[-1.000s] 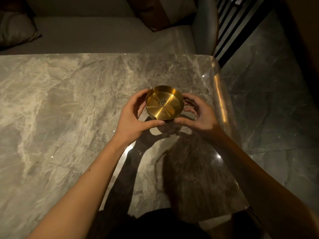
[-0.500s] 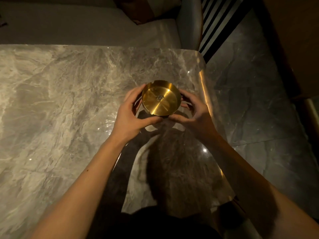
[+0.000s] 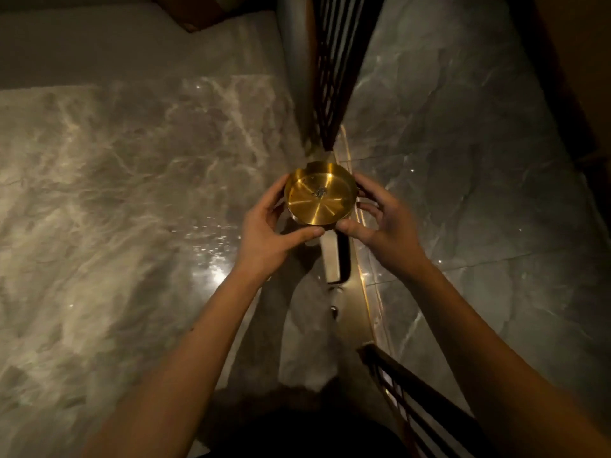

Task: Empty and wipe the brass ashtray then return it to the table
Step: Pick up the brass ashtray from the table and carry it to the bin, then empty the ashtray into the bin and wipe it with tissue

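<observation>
A round brass ashtray [image 3: 320, 196] with a notched rim is held up in the air between both hands, above the right edge of the grey marble table [image 3: 115, 209]. A small grey clump of ash lies in its middle. My left hand [image 3: 267, 226] grips its left side, thumb under the near rim. My right hand [image 3: 380, 223] cups its right side, thumb at the near rim. The ashtray's underside is hidden.
Right of the table lies a dark marble floor [image 3: 463, 160]. A slatted dark chair back [image 3: 334, 77] stands beyond the table's far right corner, another slatted piece [image 3: 416, 401] at the lower right. A pale sofa seat [image 3: 132, 47] runs behind the table.
Both hands have carried the ashtray rightward from over the table to its right edge, and the view has swung right with them. The grip is unchanged.
</observation>
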Demonstrator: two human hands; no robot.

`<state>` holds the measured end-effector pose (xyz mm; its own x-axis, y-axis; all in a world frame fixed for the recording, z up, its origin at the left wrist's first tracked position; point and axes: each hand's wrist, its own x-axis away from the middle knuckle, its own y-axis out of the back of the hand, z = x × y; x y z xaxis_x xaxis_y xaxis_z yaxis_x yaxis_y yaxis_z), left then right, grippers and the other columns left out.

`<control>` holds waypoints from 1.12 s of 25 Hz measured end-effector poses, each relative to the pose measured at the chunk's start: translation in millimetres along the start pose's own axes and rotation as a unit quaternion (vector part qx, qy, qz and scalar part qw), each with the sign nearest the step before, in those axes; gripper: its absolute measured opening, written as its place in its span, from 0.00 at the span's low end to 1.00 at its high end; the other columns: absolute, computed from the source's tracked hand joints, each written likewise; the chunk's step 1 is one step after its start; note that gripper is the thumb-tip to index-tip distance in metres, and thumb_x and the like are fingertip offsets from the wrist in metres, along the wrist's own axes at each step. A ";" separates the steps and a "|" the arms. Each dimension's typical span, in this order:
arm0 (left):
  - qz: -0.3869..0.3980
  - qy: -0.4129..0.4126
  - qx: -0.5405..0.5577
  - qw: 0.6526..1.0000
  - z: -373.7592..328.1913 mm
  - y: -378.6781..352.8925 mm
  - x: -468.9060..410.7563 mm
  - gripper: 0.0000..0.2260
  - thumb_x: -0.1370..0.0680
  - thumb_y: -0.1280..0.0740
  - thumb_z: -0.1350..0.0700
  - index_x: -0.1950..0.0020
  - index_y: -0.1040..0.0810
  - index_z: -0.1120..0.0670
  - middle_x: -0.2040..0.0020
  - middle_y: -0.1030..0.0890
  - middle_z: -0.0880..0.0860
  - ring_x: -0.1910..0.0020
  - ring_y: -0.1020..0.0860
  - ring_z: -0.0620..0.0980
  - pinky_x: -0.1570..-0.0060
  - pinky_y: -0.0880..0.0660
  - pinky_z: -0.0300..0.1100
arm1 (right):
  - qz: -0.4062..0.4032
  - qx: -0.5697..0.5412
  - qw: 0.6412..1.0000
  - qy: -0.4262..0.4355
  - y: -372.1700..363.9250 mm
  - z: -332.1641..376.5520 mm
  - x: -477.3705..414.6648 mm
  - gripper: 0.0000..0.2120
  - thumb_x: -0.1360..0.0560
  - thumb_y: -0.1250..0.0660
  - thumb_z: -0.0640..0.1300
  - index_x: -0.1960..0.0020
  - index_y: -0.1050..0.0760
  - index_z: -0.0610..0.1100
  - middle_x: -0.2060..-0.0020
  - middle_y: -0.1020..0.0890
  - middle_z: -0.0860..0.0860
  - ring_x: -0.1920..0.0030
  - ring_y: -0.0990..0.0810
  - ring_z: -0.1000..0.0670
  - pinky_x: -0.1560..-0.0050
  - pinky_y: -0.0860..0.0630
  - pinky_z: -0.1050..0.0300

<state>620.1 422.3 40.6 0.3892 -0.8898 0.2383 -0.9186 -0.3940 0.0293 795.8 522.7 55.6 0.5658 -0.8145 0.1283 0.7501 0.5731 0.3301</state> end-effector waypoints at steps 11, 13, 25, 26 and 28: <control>-0.023 0.188 0.060 0.980 98.4 -169.4 -59.8 0.37 0.34 0.23 0.68 0.28 0.33 0.57 0.35 0.24 0.50 0.31 0.27 0.46 0.31 0.30 0.41 | -0.020 -0.120 0.977 -0.175 94.5 -183.9 -7.5 0.29 0.30 0.25 0.40 0.30 0.29 0.44 0.38 0.21 0.49 0.36 0.23 0.52 0.36 0.27 0.58; -0.029 0.218 0.048 0.974 129.7 -182.1 -68.8 0.35 0.33 0.24 0.68 0.29 0.32 0.56 0.40 0.22 0.46 0.35 0.25 0.44 0.32 0.29 0.40 | -0.011 -0.146 0.967 -0.207 87.0 -222.8 -14.4 0.28 0.29 0.26 0.38 0.31 0.29 0.44 0.39 0.21 0.50 0.36 0.24 0.52 0.36 0.27 0.58; -0.065 0.370 -0.069 0.924 300.6 -194.8 -97.2 0.23 0.30 0.23 0.60 0.37 0.24 0.58 0.43 0.20 0.51 0.43 0.23 0.48 0.48 0.29 0.37 | 0.115 -0.195 0.915 -0.333 19.6 -421.2 -33.7 0.24 0.28 0.27 0.38 0.33 0.27 0.37 0.39 0.20 0.41 0.36 0.23 0.45 0.37 0.25 0.56; -0.069 0.379 -0.070 0.920 307.4 -193.6 -98.1 0.23 0.30 0.23 0.60 0.37 0.24 0.57 0.45 0.20 0.50 0.44 0.23 0.48 0.47 0.29 0.39 | 0.115 -0.197 0.912 -0.341 13.9 -429.3 -33.5 0.24 0.27 0.27 0.39 0.33 0.27 0.38 0.39 0.20 0.41 0.36 0.23 0.45 0.36 0.26 0.55; -0.086 0.396 -0.063 0.912 321.0 -190.8 -99.9 0.23 0.30 0.24 0.61 0.36 0.24 0.58 0.47 0.22 0.49 0.45 0.24 0.48 0.49 0.29 0.37 | 0.114 -0.206 0.906 -0.351 2.5 -441.7 -31.7 0.22 0.27 0.28 0.40 0.34 0.27 0.37 0.40 0.20 0.40 0.37 0.22 0.44 0.35 0.25 0.52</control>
<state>778.3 512.4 -300.5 0.4026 -0.3529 0.8446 -0.8686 -0.4385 0.2308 931.0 589.9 -360.7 0.4730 -0.4450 0.7605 0.7876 0.6004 -0.1385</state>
